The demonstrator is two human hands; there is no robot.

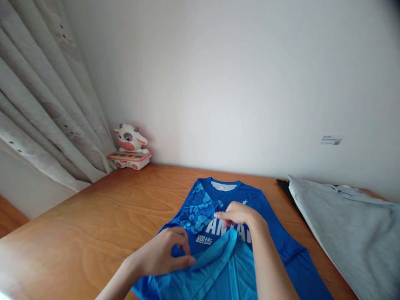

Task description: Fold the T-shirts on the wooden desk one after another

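Observation:
A blue long-sleeved sports shirt (223, 196) lies front up on the wooden surface, its collar toward the wall. White lettering and a lighter cloud pattern show across its chest. The lower part is folded upward, showing a lighter blue inner side. My right hand (240, 214) is bent over the chest, with curled fingers at the raised peak of the hem. Lower and to the left, my left hand (167, 252) has thumb and forefinger closed together at the hem's edge. The fingers partly hide the cloth they grip.
A toy cow with a keyboard (129, 146) stands at the back left, beside the pale curtain (46, 91). Grey cloth (346, 225) lies on the right over something black. The white wall (218, 83) rises behind the wooden surface (93, 229).

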